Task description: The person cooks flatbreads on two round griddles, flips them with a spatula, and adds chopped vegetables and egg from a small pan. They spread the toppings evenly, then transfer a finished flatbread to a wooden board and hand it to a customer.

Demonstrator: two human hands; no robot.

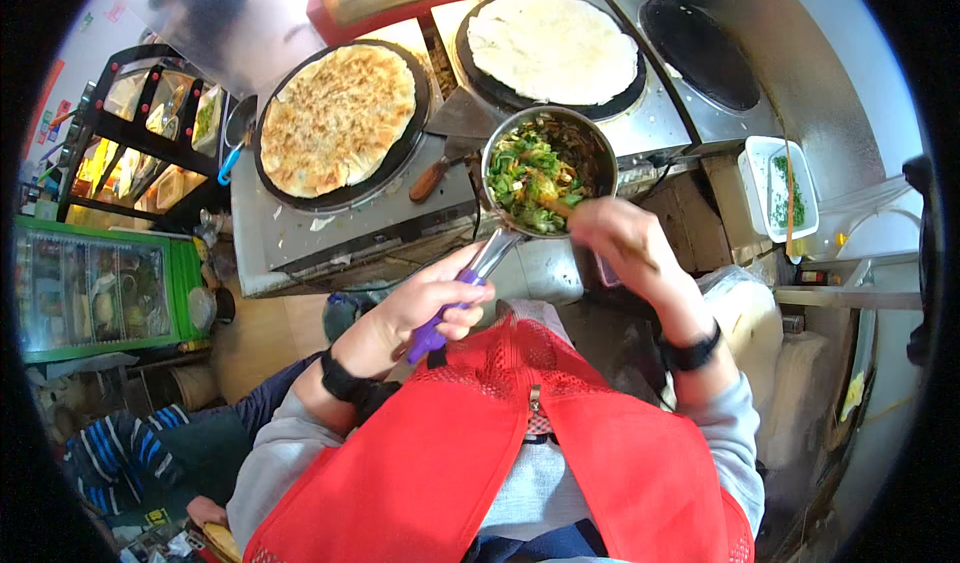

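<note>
My left hand [442,300] grips the purple handle [431,330] of a small steel saucepan [489,147]. Chopped leafy greens mixed with darker bits [529,180] lie inside the pan. Over its lower right rim, my right hand [626,244] is closed around a thin brown utensil [556,207], whose end dips into the greens; motion blur hides its exact kind. Behind the pan, a pale flatbread [551,45] covers a round black griddle. A browned flatbread [337,117] lies on the left griddle [421,105].
A scraper with a wooden handle [429,182] lies between the griddles. At right are a bare black griddle [701,53] and a white tub [757,188] with chopped herbs. A lit display case [142,139] and a green-framed glass cabinet [97,285] stand left. Another person's hand [206,512] shows lower left.
</note>
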